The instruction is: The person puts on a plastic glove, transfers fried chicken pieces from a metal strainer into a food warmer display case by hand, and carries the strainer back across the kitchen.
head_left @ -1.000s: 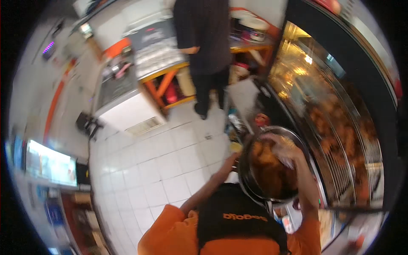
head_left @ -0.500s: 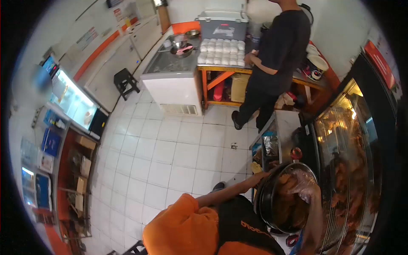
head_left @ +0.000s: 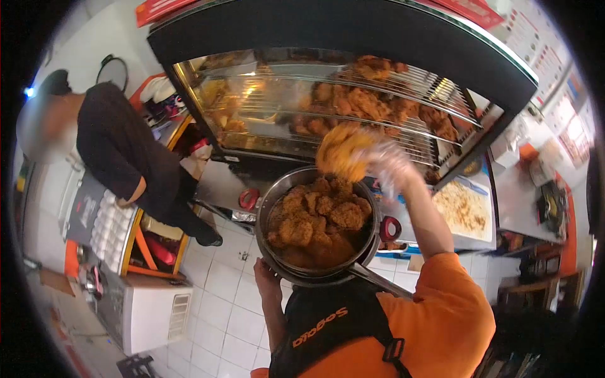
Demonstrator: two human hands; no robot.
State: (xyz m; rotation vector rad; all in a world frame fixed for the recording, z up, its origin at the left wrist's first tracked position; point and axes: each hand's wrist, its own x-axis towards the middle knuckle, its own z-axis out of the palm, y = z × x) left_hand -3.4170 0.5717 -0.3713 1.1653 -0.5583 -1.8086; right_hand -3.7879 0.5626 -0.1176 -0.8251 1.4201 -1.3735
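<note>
In right hand (head_left: 392, 165), seemingly one fried piece (head_left: 340, 151)

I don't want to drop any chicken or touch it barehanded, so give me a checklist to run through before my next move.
1. Left hand steadying the round dark metal pan: ok, it is at the outer edge.
2. Right hand covered: ok, in clear thin plastic.
3. Left hand covered: not ok, it looks bare.
4. Golden fried piece held securely: cannot tell; the right hand has it, but both are blurred.
5. Front of the black display case open at the right hand: cannot tell.
6. Co-worker in black clothes apart from the pan: ok, standing off to the left.
</note>
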